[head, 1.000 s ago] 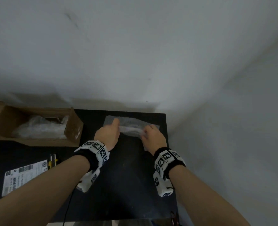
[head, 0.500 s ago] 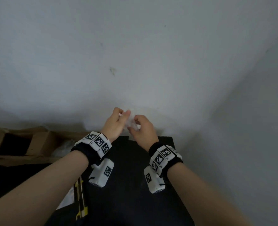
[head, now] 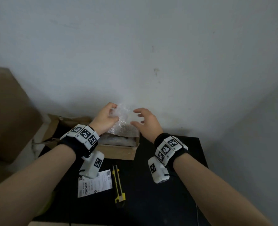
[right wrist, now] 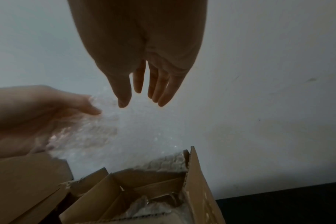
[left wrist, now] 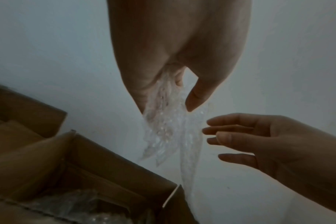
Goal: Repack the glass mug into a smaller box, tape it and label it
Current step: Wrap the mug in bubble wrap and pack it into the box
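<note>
- Pale grey wall [head: 135, 46] filled the upper part of the head view, with the desk pushed against it.
- The black desk [head: 167, 185] carried everything else; its right half showed bare dark surface.
- A large brown cardboard box [head: 6, 111] stood off the desk's left edge.
- An open cardboard box [head: 118, 151] sat at the desk's back edge, near the middle, its flaps up; crumpled clear wrap lay inside it [right wrist: 150, 210]. Whether the glass mug was in there could not be told.
- A sheet of bubble wrap [head: 123, 118] hung above that open box, its lower end trailing down into it.
- The left hand [head: 105, 119] held the top of the bubble wrap, thumb and fingers curled round a bunched fold [left wrist: 163, 94].
- The right hand [head: 147, 122] hovered just beside the wrap, fingers spread apart and loosely bent, holding nothing; in the left wrist view its fingertips [left wrist: 211, 131] stood close to the wrap, and contact could not be told.
- A white printed label [head: 94, 185] lay flat near the desk's front edge, left of centre.
- A yellow and black box cutter [head: 118, 186] lay just right of the label, pointing from front to back.
</note>
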